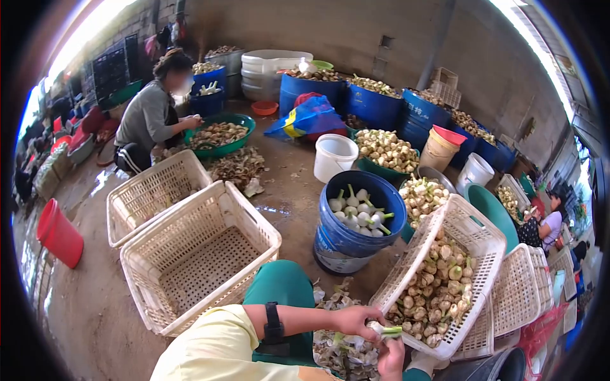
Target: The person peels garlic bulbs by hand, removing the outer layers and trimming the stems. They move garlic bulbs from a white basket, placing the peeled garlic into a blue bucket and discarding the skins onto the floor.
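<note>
- Currently the left hand (353, 316) is closed around a bulb (380, 329); the fingers curl over its white end, and a green stalk sticks out to the right of the grip.
- A black wristband (273, 324) sits on the left forearm, just behind a yellow sleeve.
- The right hand (391, 359) lies directly below the bulb and touches its underside — whether these fingers are clamped or loose cannot be told.
- Just right of the grip, a white basket (475, 230) leans tilted toward the hands, loaded with untrimmed bulbs; its lower rim is near the right hand.
- Beneath both hands lies a heap of peelings (343, 359).
- Above the grip stands a blue bucket (346, 244) holding cleaned white bulbs (357, 211) with short green stalks.
- Left of the grip, beyond a green-clad knee, two empty baskets (197, 254) rest side by side, touching.
- Far beyond these, well apart from the hands, another person (149, 120) crouches beside a green basin (244, 120) — its contents are brownish scraps.
</note>
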A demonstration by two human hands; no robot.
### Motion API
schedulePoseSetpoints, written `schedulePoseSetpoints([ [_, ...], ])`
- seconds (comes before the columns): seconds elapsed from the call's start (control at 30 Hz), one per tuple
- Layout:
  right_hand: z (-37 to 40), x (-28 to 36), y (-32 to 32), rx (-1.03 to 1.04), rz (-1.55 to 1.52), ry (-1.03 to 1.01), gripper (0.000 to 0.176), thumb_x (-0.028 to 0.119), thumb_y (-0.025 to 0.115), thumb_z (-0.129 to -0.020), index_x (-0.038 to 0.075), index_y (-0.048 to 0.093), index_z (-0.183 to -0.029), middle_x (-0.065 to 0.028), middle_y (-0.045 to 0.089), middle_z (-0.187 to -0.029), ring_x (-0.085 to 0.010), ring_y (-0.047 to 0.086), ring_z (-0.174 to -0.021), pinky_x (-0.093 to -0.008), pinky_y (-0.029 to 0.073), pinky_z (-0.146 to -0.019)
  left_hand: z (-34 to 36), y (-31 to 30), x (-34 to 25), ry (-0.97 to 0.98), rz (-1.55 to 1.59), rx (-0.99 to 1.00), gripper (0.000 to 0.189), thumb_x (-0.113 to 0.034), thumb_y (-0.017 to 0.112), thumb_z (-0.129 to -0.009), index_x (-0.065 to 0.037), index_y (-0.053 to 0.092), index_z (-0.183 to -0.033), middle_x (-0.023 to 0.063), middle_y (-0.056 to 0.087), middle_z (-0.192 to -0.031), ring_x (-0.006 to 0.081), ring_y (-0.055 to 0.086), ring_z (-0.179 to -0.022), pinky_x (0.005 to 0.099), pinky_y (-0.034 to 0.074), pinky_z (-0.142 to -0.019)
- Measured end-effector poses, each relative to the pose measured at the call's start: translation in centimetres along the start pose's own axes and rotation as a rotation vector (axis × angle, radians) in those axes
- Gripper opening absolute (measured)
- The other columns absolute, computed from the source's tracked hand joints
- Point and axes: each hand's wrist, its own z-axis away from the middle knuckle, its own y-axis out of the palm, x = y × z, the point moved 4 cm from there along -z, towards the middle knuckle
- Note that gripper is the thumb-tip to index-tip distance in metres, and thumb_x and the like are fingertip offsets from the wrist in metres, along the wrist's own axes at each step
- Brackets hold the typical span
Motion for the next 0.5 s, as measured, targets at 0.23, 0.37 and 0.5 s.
schedulePoseSetpoints([
  [0.23, -0.6, -1.4, -2.3, 0.156, 0.601, -0.225, 0.032, 0.006, 0.057, -0.075, -0.003, 0.053, -0.106, -0.0067, 0.058, -0.096, -0.0146, 0.057, -0.084, -0.0268, 0.046, -0.073, -1.2, 1.8, 3.9, -0.213, 0.584, 0.083, 0.039, -0.038, 0.058, -0.081, -0.008, 0.045, -0.103, 0.0037, 0.053, -0.090, 0.0148, 0.051, -0.082, 0.0290, 0.041, -0.074],
  [0.37, -0.4, -1.1, -2.1, 0.123, 0.371, -0.026, 0.025, 0.006, 0.057, -0.077, -0.002, 0.053, -0.100, -0.0049, 0.057, -0.089, -0.0119, 0.054, -0.081, -0.0249, 0.043, -0.069, -1.0, 1.5, 3.5, -0.143, 0.513, 0.030, 0.037, -0.038, 0.059, -0.081, -0.009, 0.046, -0.101, 0.0011, 0.051, -0.085, 0.0145, 0.051, -0.076, 0.0286, 0.042, -0.069],
  [0.5, -1.0, -2.7, -1.6, -0.028, 0.091, 0.019, 0.031, 0.014, 0.063, -0.077, -0.002, 0.052, -0.101, -0.0048, 0.057, -0.088, -0.0148, 0.055, -0.078, -0.0245, 0.043, -0.066, -0.6, 1.4, 2.7, 0.145, -0.002, -0.074, 0.041, -0.036, 0.065, -0.075, -0.008, 0.049, -0.102, 0.0058, 0.052, -0.089, 0.0171, 0.052, -0.082, 0.0309, 0.042, -0.072],
])
